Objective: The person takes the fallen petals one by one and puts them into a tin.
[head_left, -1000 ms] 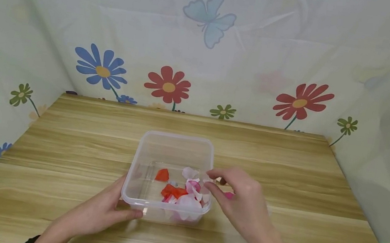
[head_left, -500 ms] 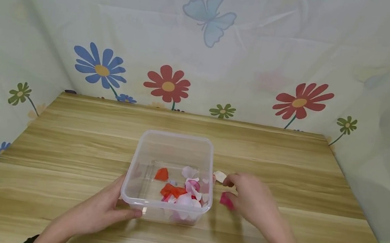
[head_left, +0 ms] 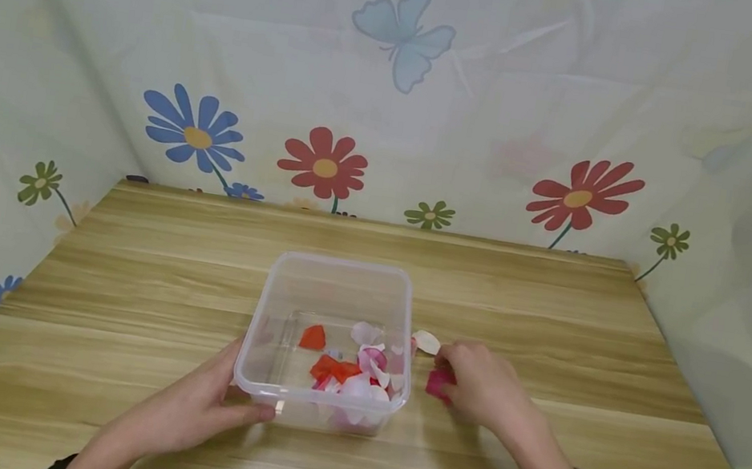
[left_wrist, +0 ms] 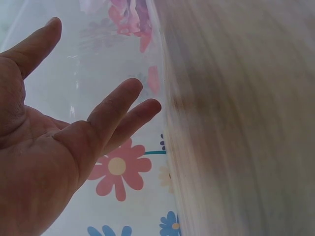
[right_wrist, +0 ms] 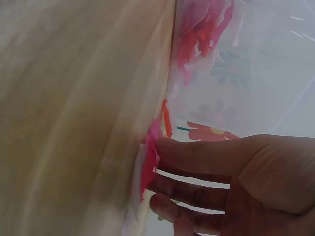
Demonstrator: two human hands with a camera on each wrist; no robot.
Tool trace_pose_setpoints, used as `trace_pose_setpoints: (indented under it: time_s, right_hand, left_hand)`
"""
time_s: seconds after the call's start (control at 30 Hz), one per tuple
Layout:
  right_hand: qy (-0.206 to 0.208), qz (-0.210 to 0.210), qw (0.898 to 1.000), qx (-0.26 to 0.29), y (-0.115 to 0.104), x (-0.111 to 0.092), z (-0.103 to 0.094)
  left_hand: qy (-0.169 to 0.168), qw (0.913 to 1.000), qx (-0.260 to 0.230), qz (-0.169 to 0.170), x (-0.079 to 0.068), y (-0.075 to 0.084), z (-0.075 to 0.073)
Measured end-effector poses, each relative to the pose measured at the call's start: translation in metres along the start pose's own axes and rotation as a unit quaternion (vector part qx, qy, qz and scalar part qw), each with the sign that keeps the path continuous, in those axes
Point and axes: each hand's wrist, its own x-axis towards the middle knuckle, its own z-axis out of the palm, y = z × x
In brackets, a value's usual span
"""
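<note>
A clear plastic box [head_left: 335, 263] stands on the wooden table, with several red, pink and white flower petals [head_left: 361, 382] lying in it, mostly toward its right side. My left hand [head_left: 193, 406] rests against the box's left side, thumb at the front corner; the left wrist view shows its fingers [left_wrist: 115, 105] spread and fairly straight along the clear wall. To the right of the box, my right hand [head_left: 485, 384] is down at the table. Its thumb and fingers pinch a bright pink petal [right_wrist: 150, 164]. A white petal [head_left: 426, 342] lies just beyond the fingertips.
The wooden tabletop [head_left: 196, 264] runs back to a white cloth backdrop [head_left: 480, 120] printed with flowers and a butterfly. Cloth walls also border the table on the left and right. An orange-red petal [right_wrist: 167, 118] shows near the box base in the right wrist view.
My right hand has moved from over the box's right rim down to the table and has taken hold of the pink petal there. The left hand and the box have stayed put.
</note>
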Motion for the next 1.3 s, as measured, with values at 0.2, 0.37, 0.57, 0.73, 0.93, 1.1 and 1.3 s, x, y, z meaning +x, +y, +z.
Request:
trace_pose_setpoints:
  time_s: [0.2,0.37,0.57,0.73,0.93,1.1,1.3]
  right_hand:
    - [-0.003,0.027,1.000,0.010,0.006,0.004,0.003]
    - [0.003,0.039,0.999,0.010,0.007,0.005,0.000]
    - [0.009,0.057,0.998,0.023,0.004,0.003,-0.007]
    - [0.028,0.062,0.996,0.049,0.003,0.001,-0.016]
    - [0.071,0.043,0.994,0.067,0.001,-0.003,-0.025]
    - [0.122,0.020,0.989,0.078,-0.005,-0.008,-0.034]
    - [0.208,-0.031,0.974,0.086,-0.016,-0.014,-0.039]
  left_hand:
    - [-0.002,1.0000,0.003,0.004,0.000,0.001,0.001]
    - [-0.003,1.0000,-0.005,0.007,0.000,0.001,0.000]
    - [-0.004,0.9999,-0.003,0.009,0.000,0.000,0.000]
    - [-0.004,0.9999,-0.003,0.009,0.000,-0.001,0.000]
    - [-0.005,0.9998,-0.009,0.015,0.000,-0.001,0.000]
    - [-0.005,0.9999,-0.010,0.012,0.000,-0.001,0.000]
    - [-0.005,0.9999,-0.008,0.010,0.000,-0.001,0.000]
